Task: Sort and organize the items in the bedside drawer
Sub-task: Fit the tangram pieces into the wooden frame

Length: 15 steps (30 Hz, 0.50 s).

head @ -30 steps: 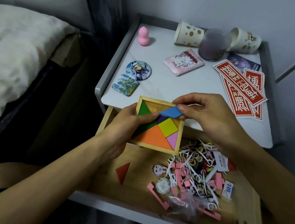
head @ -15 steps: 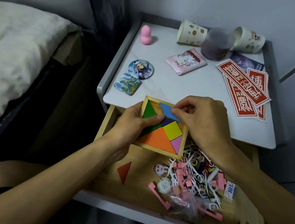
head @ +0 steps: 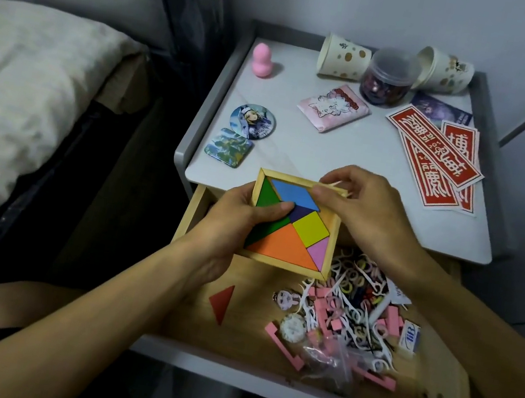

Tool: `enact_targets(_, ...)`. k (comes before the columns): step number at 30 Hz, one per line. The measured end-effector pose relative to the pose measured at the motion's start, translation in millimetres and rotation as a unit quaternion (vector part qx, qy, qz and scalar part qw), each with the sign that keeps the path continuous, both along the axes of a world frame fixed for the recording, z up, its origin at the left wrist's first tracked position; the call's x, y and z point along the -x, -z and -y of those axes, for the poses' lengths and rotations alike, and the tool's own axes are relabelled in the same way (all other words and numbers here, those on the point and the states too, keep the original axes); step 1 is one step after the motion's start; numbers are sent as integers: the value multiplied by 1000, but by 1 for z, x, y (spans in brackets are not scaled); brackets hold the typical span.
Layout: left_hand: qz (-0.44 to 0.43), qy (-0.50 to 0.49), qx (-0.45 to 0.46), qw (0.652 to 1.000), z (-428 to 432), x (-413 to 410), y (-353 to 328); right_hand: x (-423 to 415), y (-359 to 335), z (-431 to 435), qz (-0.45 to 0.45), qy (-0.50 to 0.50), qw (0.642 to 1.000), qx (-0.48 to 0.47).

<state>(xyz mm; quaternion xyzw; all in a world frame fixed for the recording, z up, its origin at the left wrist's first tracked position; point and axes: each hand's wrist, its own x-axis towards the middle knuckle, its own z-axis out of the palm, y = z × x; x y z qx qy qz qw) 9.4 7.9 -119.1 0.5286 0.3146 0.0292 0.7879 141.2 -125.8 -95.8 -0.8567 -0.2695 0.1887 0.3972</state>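
Observation:
A square wooden tangram tray (head: pixel 328 255) hovers over the back of the open drawer (head: pixel 240 344). My left hand (head: pixel 232 225) grips its left side, thumb lying across the green piece (head: pixel 268 196). My right hand (head: pixel 361 205) is at the tray's top right corner, fingertips on the right end of the blue parallelogram (head: pixel 294 195), which lies flat along the top edge. Yellow, orange and pink pieces fill the rest. A loose red triangle (head: pixel 222 301) lies on the drawer floor.
The drawer's right half holds a heap of pink clips, white floss picks and hair ties (head: pixel 349 314), a small clock face (head: pixel 292 327) and a plastic bag. The nightstand top (head: pixel 282 153) carries two badges, paper cups, a jar, red stickers. A bed (head: pixel 21 96) lies left.
The blue parallelogram, held tilted above the tray a second ago, now lies flat in the tray's top row. The tray has shifted slightly toward the nightstand edge.

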Motion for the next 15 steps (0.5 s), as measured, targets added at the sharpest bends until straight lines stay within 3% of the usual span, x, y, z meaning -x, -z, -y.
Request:
enact_targets(2, -3, 2, 4, 1000, 0, 0, -1, 3, 2, -1, -52, -14, 998, -15)
enact_targets(9, -24, -34, -16, 999, 0, 0, -6, 14, 7, -7, -47, -17, 998, -39)
enact_targets(15, -6, -205, -28, 978, -46, 8, -27, 14, 14, -4, -71, 12, 988, -137)
